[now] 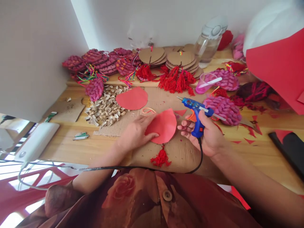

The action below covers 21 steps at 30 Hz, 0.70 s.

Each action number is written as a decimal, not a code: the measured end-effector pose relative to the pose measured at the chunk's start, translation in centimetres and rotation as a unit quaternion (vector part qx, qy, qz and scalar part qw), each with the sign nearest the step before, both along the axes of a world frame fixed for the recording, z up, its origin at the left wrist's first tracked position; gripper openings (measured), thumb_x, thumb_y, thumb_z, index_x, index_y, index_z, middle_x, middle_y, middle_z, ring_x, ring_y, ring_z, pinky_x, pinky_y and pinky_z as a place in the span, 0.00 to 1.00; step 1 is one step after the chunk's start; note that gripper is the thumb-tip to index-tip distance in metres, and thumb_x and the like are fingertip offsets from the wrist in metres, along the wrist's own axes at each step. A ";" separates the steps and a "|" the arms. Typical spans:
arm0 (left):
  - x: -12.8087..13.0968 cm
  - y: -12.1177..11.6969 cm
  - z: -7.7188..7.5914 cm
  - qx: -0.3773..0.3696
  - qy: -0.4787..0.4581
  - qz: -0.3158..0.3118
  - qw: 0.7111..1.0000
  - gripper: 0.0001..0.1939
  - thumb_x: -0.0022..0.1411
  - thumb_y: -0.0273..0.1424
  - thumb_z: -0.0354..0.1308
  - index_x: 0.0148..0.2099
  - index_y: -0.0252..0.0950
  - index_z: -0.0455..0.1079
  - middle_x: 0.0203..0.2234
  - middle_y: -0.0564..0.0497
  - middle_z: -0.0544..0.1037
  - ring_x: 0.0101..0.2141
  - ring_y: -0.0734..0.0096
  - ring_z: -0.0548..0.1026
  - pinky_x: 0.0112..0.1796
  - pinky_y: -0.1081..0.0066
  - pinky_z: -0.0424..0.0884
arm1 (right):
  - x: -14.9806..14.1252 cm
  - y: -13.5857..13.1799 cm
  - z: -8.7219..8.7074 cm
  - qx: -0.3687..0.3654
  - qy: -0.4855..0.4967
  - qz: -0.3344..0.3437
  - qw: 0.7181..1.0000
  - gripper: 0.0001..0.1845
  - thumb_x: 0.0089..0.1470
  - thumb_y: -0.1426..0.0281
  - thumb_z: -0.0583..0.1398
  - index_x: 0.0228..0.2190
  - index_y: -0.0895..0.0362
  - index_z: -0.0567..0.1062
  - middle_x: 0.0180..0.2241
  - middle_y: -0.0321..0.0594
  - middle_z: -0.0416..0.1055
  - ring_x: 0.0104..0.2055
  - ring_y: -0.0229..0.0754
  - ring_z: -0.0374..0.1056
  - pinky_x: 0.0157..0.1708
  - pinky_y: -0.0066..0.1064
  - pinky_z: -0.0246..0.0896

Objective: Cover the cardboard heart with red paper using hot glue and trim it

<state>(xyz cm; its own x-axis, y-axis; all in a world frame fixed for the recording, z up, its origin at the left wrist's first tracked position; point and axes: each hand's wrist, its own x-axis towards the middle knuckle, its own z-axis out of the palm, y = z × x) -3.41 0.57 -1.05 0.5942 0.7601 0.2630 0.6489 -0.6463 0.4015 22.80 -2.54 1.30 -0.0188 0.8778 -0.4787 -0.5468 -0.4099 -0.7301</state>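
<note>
My left hand (pixel 137 131) is at the left side of a round piece of red paper (pixel 165 126), gripping it with the thumb across the top. Below that paper a red yarn tassel (pixel 161 158) sticks out, and a thin yellow-orange loop (pixel 148 110) shows at the upper edge. In my right hand (pixel 211 136) is a blue hot glue gun (pixel 196 110) with an orange trigger, its nozzle pointing up and left, off the paper. A second red paper round (pixel 132 98) lies just behind. Under these is a cardboard sheet (pixel 185 155).
Nut shells (pixel 106 109) are heaped at left. Cardboard discs (pixel 152 55), red tassels (pixel 177 79), braided pink-purple rounds (pixel 223 109) and a water bottle (pixel 210 41) line the back. The glue gun's black cord (pixel 142 167) runs left along the front toward a white power strip (pixel 38 141).
</note>
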 end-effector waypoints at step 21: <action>1.1 -1.1 0.7 0.028 0.146 -0.023 0.989 0.30 0.69 0.40 0.57 0.66 0.27 0.63 0.65 0.37 0.67 0.58 0.47 0.68 0.58 0.49 0.68 | -2.4 2.8 -2.8 0.109 -0.182 -0.002 0.977 0.20 0.41 0.60 0.73 0.37 0.50 0.79 0.37 0.33 0.79 0.38 0.42 0.73 0.45 0.40 0.67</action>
<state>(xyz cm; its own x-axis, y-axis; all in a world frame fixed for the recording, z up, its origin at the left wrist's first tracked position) -2.26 -0.50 -0.37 0.6849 0.7194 0.1153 0.7011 -0.6939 0.1642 20.40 0.22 -1.47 0.1227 0.9591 -0.2551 -0.2355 -0.2216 -0.9463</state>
